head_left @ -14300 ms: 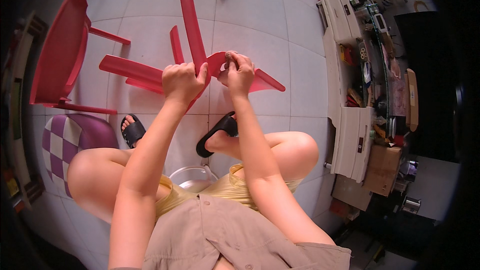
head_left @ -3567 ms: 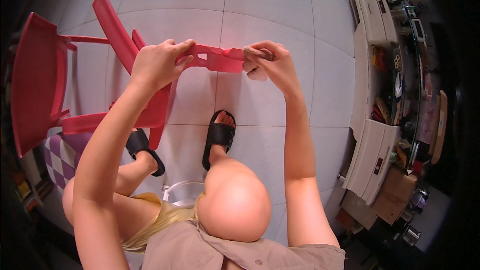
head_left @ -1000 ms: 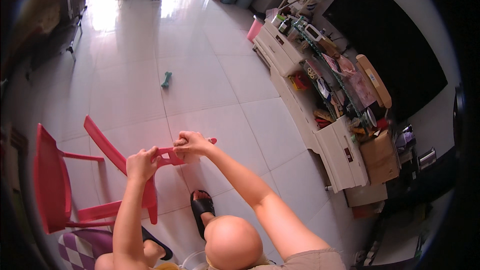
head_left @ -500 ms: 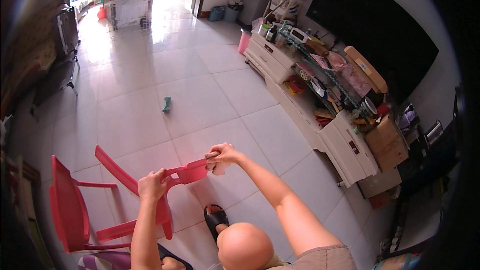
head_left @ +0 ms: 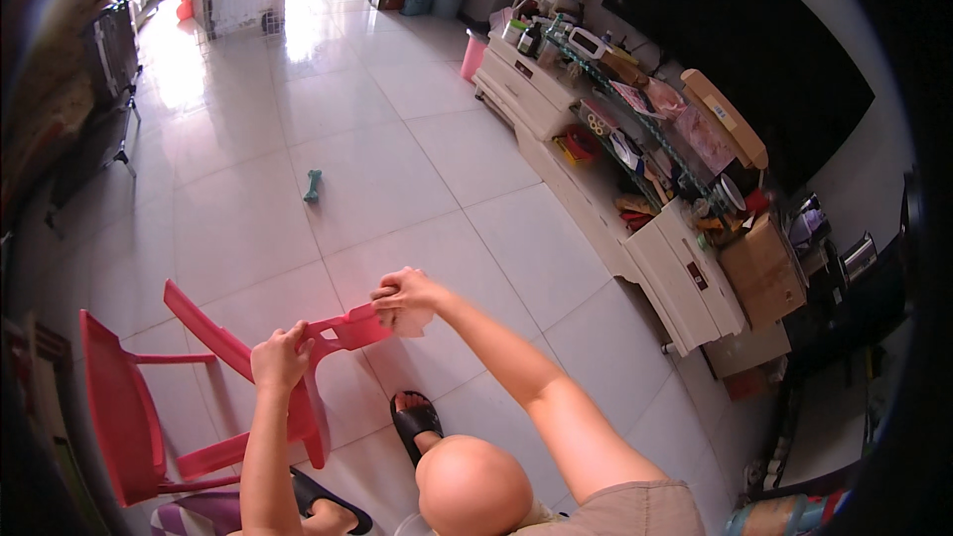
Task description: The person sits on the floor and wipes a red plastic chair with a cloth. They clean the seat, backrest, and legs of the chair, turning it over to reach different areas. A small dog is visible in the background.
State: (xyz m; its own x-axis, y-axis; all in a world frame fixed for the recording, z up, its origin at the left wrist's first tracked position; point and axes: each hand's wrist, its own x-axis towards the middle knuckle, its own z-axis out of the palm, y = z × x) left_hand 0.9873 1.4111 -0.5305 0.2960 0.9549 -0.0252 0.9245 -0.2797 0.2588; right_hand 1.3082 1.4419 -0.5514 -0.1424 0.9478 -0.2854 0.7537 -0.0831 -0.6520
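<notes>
A red plastic chair [head_left: 213, 337] lies tipped over on the floor at lower left, its legs and panels sticking out sideways. My left hand [head_left: 280, 357] is closed around an edge of it, near the inner end of a flat slotted part. At the outer end of that part, my right hand [head_left: 402, 300] is closed on a crumpled whitish cloth or tissue [head_left: 413, 322], pressed against the red plastic. Its fingertips are partly hidden behind the hand. Below, between my arms, are my bent knee [head_left: 475, 486] and a black sandal [head_left: 417, 422] on my foot.
A green bone-shaped toy [head_left: 313, 186] lies on the tiled floor [head_left: 367, 179] ahead. Along the right stands a cluttered white cabinet [head_left: 596, 203], with cardboard boxes [head_left: 762, 268] at its near end. A folded dark frame [head_left: 121, 89] leans at far left.
The whole view has shifted slightly, moving the room and chair left and up in the picture. Both hands keep their places on the chair, with the right hand's fingers slightly rearranged.
</notes>
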